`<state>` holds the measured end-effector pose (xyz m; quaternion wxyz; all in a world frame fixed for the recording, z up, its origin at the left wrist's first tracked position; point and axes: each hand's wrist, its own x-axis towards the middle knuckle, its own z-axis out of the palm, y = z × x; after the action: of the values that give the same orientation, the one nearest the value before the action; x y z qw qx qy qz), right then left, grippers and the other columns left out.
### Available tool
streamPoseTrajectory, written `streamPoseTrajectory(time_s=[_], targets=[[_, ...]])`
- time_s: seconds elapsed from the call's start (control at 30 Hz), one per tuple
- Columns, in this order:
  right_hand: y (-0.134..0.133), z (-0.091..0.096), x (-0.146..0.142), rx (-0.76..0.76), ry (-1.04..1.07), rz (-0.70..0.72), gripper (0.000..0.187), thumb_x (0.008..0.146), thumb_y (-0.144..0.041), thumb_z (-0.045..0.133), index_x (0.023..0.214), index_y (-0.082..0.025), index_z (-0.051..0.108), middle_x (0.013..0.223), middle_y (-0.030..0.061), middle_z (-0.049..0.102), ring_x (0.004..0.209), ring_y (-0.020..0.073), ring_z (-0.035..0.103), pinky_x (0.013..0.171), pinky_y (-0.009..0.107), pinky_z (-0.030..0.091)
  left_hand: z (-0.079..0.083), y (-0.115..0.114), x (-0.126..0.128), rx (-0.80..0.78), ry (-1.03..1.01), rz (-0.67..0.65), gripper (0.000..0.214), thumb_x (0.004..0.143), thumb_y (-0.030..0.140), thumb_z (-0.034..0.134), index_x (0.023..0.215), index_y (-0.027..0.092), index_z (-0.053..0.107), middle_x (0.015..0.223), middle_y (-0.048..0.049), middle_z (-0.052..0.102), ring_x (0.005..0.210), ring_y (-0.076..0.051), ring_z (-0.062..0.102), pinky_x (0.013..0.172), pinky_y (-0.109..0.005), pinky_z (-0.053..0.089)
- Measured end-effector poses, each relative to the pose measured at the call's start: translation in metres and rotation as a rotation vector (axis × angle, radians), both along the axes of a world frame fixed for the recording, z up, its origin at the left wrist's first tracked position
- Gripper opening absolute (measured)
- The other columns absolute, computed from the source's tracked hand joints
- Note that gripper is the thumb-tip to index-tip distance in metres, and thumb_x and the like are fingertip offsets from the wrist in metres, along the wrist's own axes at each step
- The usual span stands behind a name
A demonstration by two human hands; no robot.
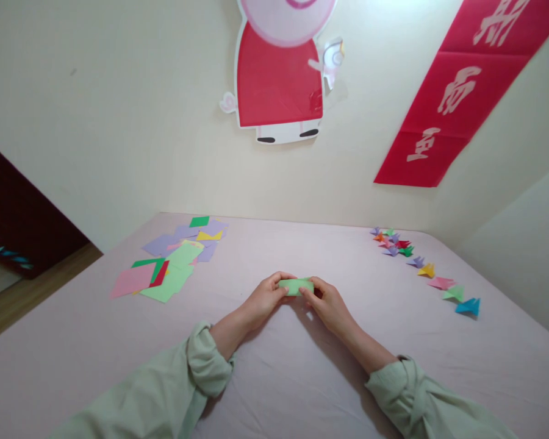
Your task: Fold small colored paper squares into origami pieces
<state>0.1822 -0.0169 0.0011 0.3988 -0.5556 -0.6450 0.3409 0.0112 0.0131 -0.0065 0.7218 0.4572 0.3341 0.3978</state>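
A light green piece of paper (296, 285), folded into a small rectangle, is held up between my two hands over the middle of the pale pink sheet. My left hand (266, 299) pinches its left end, thumb in front and fingers behind. On the right end, my right hand (331, 305) grips it the same way, with the thumb on the near face. The underside and back of the folded paper are hidden from me.
Loose coloured paper sheets (176, 268) lie spread at the left. Several small folded paper figures (427, 270) stand in a row along the right. The sheet-covered surface (297, 244) meets a wall with a red-bodied cartoon cutout (279, 79) and a red banner (432, 122).
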Motion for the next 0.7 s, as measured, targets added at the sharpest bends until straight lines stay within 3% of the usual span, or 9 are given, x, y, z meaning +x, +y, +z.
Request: streamPoseTrajectory(time_s=[0.2,0.7], targets=[[-0.0015,0.0004,0.0035,-0.017,0.053,-0.032,0.027,0.087,-0.047,0.051,0.078,-0.022,0.05,0.055,-0.0048,0.052,0.052,0.0149,0.051,0.053,0.025,0.036,-0.002,0.0,0.002,-0.004,0.014,0.044,0.03,0.069,0.012,0.058,0.099,0.016,0.061,0.088,-0.0044,0.066,0.084,-0.016,0.061,0.078,-0.026,0.045],[0.0001,-0.0022,0.0019,0.065,0.004,-0.069,0.025,0.086,-0.039,0.053,0.069,-0.021,0.049,0.056,-0.0041,0.05,0.054,0.0141,0.047,0.054,0.025,0.035,0.0016,-0.0008,0.0007,0.069,0.116,0.055,0.037,0.064,0.009,0.05,0.099,0.017,0.061,0.086,-0.0025,0.063,0.079,-0.015,0.056,0.071,-0.023,0.041]])
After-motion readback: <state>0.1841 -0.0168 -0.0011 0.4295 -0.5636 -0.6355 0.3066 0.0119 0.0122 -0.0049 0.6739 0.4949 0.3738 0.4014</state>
